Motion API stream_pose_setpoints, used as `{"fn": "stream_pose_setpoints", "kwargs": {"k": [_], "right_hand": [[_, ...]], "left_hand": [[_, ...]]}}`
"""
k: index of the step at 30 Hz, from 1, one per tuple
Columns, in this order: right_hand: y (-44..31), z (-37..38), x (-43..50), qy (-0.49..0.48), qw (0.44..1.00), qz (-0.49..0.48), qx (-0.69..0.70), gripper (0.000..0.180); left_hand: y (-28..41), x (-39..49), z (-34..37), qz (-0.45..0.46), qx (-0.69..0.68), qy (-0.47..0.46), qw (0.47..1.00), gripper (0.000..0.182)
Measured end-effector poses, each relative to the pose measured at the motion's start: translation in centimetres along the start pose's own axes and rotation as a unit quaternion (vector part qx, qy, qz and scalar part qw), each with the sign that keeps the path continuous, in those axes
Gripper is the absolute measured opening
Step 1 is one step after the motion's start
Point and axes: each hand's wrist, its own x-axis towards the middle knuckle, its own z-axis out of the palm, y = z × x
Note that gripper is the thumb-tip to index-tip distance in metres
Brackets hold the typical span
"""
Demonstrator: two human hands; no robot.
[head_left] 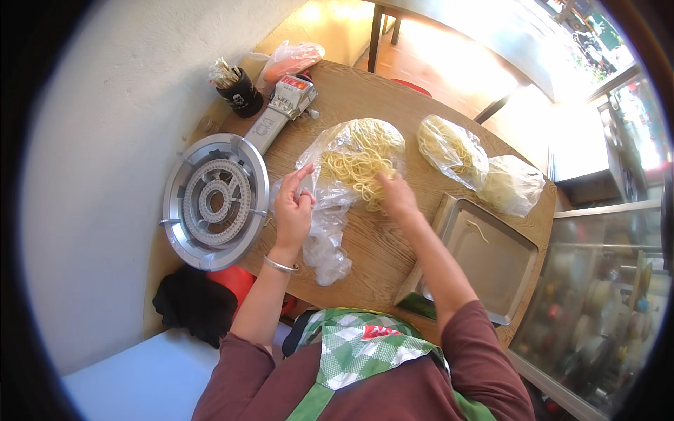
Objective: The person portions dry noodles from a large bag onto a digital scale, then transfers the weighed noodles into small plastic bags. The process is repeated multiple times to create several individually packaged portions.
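A clear plastic bag (pixel 329 210) lies on the wooden table in front of me, with yellow noodles (pixel 353 163) inside and at its mouth. At the bag's left edge is my left hand (pixel 296 202), its fingers partly bent; whether they pinch the film is unclear. My right hand (pixel 396 193) grips noodles at the right side of the pile, and some strands hang below it. Two more bags of noodles lie at the right, one (pixel 453 150) beside the other (pixel 511 184). A rectangular metal tray (pixel 495 263) near my right forearm holds a single noodle strand (pixel 477 230).
A metal gas burner (pixel 216 202) stands at the left by the wall. Behind it are a black cup of sticks (pixel 240 94) and a plastic bag with orange contents (pixel 292 60). A glass-fronted cabinet (pixel 590 294) borders the table's right side.
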Motion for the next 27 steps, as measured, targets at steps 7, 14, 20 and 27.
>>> {"fn": "stream_pose_setpoints", "kwargs": {"k": [7,14,20,27], "right_hand": [[-5.0,-7.8,-2.2,0.268,0.934,-0.211,-0.103,0.036],[-9.8,-0.6,5.6,0.004,0.965,-0.223,-0.139,0.045],[-3.8,-3.2,10.6,-0.075,0.936,-0.195,0.283,0.053],[-1.4,-3.7,12.3,0.064,0.990,0.023,-0.123,0.048]], "left_hand": [[2.6,1.3,0.2,-0.043,-0.094,-0.066,0.992,0.070],[3.6,2.8,-0.5,-0.044,-0.091,-0.121,0.988,0.072],[3.2,3.9,-1.7,-0.045,-0.069,-0.140,0.987,0.074],[2.6,4.4,-0.5,0.029,-0.013,-0.160,0.987,0.072]]}}
